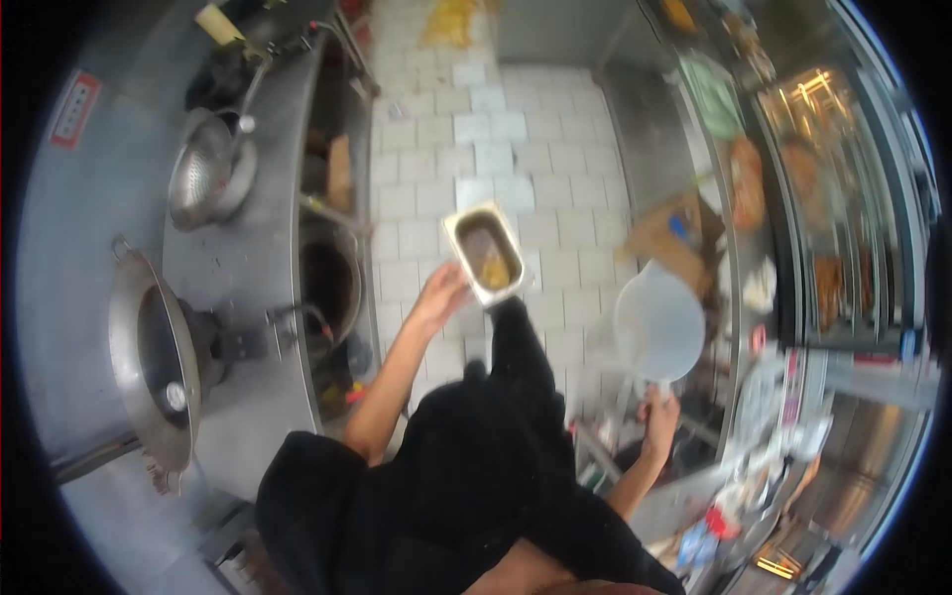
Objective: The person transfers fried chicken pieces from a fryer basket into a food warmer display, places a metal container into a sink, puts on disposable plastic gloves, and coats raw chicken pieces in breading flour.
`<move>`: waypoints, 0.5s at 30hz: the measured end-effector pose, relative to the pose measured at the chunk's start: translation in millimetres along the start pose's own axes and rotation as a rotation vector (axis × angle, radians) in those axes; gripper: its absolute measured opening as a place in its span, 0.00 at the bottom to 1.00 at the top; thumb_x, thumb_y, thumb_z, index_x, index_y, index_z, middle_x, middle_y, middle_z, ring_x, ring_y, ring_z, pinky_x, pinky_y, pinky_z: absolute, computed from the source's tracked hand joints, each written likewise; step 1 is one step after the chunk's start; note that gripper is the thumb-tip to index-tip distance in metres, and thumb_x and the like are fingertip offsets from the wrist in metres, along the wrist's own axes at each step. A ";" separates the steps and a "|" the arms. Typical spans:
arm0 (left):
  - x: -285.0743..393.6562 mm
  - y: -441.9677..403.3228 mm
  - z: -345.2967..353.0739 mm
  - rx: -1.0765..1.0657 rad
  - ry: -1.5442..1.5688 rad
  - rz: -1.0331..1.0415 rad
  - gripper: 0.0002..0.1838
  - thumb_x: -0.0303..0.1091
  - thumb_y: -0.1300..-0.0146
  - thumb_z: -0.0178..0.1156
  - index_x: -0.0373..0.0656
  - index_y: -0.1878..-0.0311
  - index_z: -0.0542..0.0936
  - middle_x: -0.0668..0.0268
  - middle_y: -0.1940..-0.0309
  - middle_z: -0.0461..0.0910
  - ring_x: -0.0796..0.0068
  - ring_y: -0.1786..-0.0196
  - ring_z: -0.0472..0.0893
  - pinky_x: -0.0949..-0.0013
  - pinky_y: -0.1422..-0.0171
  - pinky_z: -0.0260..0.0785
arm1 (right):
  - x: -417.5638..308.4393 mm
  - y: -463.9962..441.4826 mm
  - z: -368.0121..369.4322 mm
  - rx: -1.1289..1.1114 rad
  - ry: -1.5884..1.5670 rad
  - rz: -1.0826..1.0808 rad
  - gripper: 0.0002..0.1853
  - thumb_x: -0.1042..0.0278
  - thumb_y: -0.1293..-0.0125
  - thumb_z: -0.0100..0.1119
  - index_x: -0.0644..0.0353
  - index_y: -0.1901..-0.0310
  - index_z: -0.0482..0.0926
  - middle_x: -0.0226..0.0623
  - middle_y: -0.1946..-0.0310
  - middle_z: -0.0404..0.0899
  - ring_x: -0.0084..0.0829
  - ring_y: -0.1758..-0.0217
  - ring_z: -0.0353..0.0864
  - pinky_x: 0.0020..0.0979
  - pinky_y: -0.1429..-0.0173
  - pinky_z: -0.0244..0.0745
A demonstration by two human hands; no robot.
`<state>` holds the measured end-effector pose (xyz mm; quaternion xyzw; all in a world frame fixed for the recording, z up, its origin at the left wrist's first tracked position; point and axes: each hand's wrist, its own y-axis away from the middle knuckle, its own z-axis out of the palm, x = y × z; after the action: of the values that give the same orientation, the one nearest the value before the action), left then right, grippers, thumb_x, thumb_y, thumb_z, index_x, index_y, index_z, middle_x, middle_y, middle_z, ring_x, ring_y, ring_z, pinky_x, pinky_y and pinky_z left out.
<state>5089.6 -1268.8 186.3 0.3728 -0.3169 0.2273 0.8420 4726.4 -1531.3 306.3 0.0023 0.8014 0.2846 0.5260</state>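
Observation:
Over the tiled floor, my left hand [443,295] grips the left edge of a rectangular metal container [486,253]. Some yellowish-brown food lies at the bottom of that container. On the right, my right hand [657,412] is closed around the handle of a round, pale translucent scoop [658,322]. The scoop's wide round part points away from me, and the image is too blurred to tell what it holds, if anything.
A large wok [127,327] rests at the left stove, with a perforated metal strainer [198,178] beyond it. A cardboard box [669,233] is behind the scoop. Glass-fronted shelves [823,198] line the right side. Something yellow [449,22] lies on the far floor.

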 end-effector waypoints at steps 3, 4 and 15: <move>48.1 -65.7 -21.9 0.037 0.046 0.023 0.05 0.35 0.26 0.56 0.49 0.53 0.72 0.69 0.48 0.76 0.70 0.42 0.77 0.55 0.39 0.72 | -30.3 -92.7 97.1 -0.129 0.039 0.030 0.06 0.67 0.33 0.61 0.60 0.61 0.79 0.25 0.74 0.74 0.16 0.78 0.69 0.20 0.75 0.63; 67.9 -85.6 -29.1 0.058 0.065 -0.003 0.04 0.35 0.26 0.56 0.48 0.53 0.72 0.69 0.49 0.76 0.73 0.44 0.77 0.57 0.39 0.72 | -40.4 -127.0 133.8 -0.154 0.117 0.051 0.06 0.68 0.33 0.61 0.61 0.61 0.79 0.25 0.74 0.74 0.16 0.78 0.70 0.20 0.75 0.64; 295.3 -305.3 -86.0 0.384 0.134 0.080 0.04 0.35 0.26 0.55 0.48 0.56 0.72 0.68 0.50 0.76 0.70 0.47 0.78 0.58 0.41 0.73 | -282.4 -452.9 578.6 -0.630 0.356 -0.200 0.13 0.62 0.34 0.62 0.65 0.58 0.80 0.29 0.76 0.75 0.21 0.76 0.73 0.26 0.73 0.68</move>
<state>5515.5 -1348.1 201.4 0.4976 -0.2257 0.3410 0.7650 5475.0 -1733.8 171.6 -0.2874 0.7497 0.4603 0.3787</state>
